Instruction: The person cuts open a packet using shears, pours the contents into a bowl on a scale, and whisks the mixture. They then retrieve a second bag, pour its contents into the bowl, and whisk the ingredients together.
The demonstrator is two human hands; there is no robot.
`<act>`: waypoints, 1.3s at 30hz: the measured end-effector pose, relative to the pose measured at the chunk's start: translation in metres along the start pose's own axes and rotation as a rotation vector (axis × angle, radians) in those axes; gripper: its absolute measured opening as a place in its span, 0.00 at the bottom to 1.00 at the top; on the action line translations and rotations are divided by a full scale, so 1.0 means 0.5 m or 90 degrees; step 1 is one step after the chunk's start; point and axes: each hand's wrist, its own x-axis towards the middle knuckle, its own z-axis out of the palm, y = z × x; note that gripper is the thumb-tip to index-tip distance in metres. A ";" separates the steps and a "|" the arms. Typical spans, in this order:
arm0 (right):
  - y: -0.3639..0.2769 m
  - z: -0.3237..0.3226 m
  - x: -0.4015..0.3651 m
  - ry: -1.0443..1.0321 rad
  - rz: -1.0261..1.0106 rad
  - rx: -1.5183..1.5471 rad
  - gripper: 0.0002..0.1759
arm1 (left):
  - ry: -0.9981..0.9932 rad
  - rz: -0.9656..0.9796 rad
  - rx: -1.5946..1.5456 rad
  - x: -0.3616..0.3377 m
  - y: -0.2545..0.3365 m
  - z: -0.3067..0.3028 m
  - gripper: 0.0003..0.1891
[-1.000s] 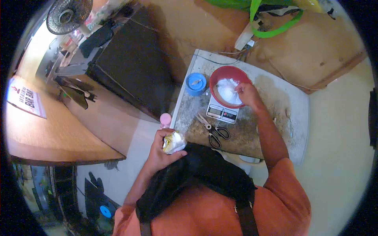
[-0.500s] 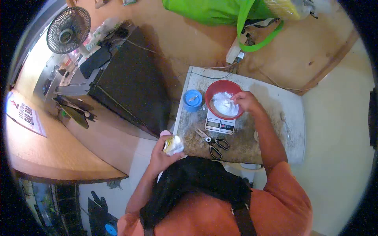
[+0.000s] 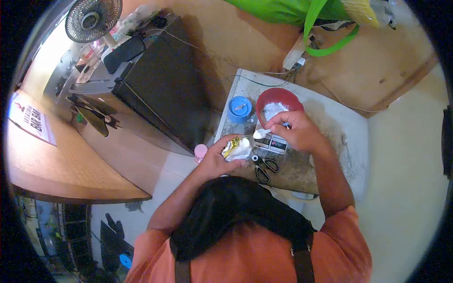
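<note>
My left hand (image 3: 221,158) is closed around a small opened packet (image 3: 237,148) with yellow and black print and white powder showing at its mouth. In my right hand (image 3: 298,133) is a small spoon (image 3: 260,134) heaped with white powder, held just to the right of the packet. Behind that hand, a red bowl (image 3: 289,95) with white powder (image 3: 273,110) inside rests on a white digital scale (image 3: 272,144). My right hand partly covers the bowl's front and the scale. Black-handled scissors (image 3: 264,167) lie in front of the scale.
A blue lidded container (image 3: 239,109) stands left of the bowl on the stained white table (image 3: 351,137). Another spoon (image 3: 345,139) lies at the table's right side. A dark cabinet (image 3: 165,89) stands to the left, and a pink object (image 3: 200,151) is beyond my left hand.
My right hand has come out of the bowl toward me with powder on the spoon. My left hand has brought the packet up and right, over the table's edge. The view has shifted slightly.
</note>
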 end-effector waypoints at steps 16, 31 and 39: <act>-0.079 0.049 -0.065 0.127 -0.412 -0.500 0.11 | -0.028 0.008 -0.012 -0.015 0.032 0.014 0.35; 0.249 -0.094 0.009 0.231 0.066 -0.100 0.10 | 0.125 -0.031 0.079 -0.078 0.010 -0.025 0.36; 0.208 -0.066 0.000 0.240 0.074 -0.002 0.08 | 0.169 -0.034 0.033 -0.123 -0.017 -0.040 0.37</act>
